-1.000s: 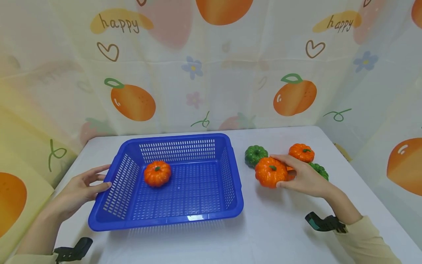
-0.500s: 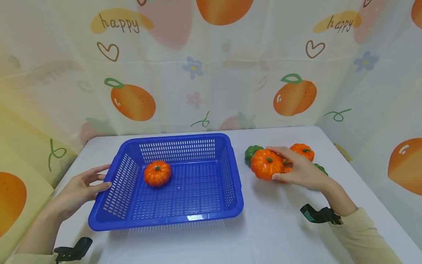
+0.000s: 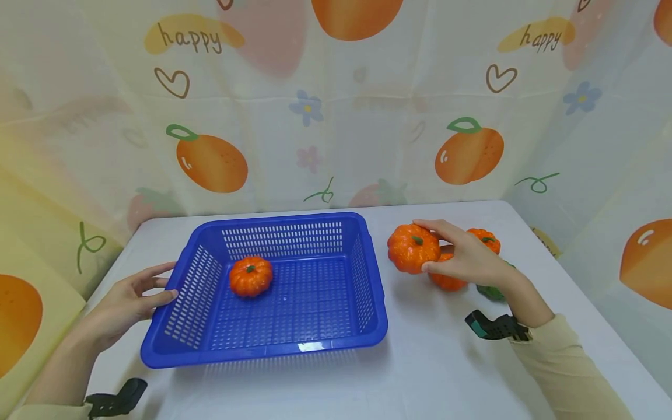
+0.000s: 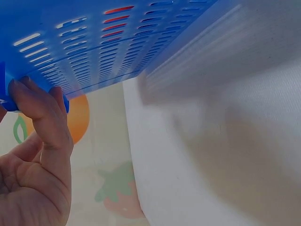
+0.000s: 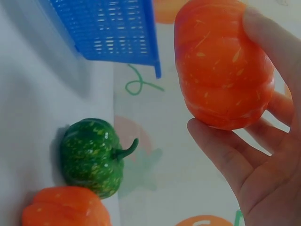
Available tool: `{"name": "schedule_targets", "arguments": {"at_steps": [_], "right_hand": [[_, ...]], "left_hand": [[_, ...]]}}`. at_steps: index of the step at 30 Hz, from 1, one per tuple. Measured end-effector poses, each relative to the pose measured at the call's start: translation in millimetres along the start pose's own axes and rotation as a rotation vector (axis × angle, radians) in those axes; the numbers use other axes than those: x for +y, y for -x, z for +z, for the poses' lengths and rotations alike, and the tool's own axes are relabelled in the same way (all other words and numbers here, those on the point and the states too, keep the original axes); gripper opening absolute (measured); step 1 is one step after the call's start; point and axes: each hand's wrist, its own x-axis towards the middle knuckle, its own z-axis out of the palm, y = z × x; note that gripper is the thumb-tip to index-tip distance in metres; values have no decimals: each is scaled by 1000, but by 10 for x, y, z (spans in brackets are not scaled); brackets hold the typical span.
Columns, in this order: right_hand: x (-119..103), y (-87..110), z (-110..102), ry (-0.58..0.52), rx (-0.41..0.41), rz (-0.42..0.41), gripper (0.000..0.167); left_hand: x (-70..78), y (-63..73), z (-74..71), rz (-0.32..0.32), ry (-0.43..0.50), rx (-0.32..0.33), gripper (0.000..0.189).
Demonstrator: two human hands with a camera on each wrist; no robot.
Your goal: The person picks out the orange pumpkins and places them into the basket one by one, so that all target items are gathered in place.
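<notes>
Head view: your right hand (image 3: 472,256), right of centre, holds an orange pumpkin (image 3: 412,252) by its side. Fingers: pinching it, thumb on the near side, the others on the far side. The pumpkin is off the tabletop (image 3: 420,373), green stem showing on top, just right of the basket's right wall and outside it. Your right wrist view agrees: pumpkin at upper right, clear of the surface.

Your left hand (image 3: 128,300), left of the frame, grips the rim of the blue basket (image 3: 262,351) at its left end. Fingers: bent onto the rim; in your left wrist view they meet it at the left of the frame.

The basket stands left of centre. A second orange pumpkin (image 3: 251,276) sits inside it, toward the left wall.

Right part of the head view: a third orange pumpkin (image 3: 448,281) on the tabletop, partly hidden by your right hand; a fourth orange pumpkin (image 3: 487,240) farther back, also partly covered; a dark green pumpkin (image 3: 490,292) mostly behind your right wrist. Your right wrist view shows a speckled green pumpkin (image 5: 91,157), lower left, its stem pointing right.

Backdrop: pale cloth (image 3: 367,140) printed with oranges, hearts and flowers, across the upper frame.
</notes>
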Motion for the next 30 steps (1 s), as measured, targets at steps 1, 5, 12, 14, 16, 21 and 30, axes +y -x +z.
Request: {"name": "schedule_targets", "arguments": {"at_steps": [1,5,12,14,16,21,30], "right_hand": [[-16,-17,0,7,-1,1,73],[-74,-96,2,9,-6,-11,76],[-179,-234,2,25,-14,-38,75],[-208,-268,1,21,-21,-32,75],[-229,-304,2,19,-27,-28,76],[-295,-384,6,10,-39,-19,77],[-424,-538,42,-14,-72,-42,77]], "left_hand": [[-2,1,0,0,-2,1,71],[-9,3,0,0,-7,2,71],[-17,5,-4,5,0,2,71],[-15,6,-3,6,-1,2,71],[-13,8,-3,8,-2,3,71],[-10,10,0,15,1,1,71],[0,0,1,7,-4,3,71]]}}
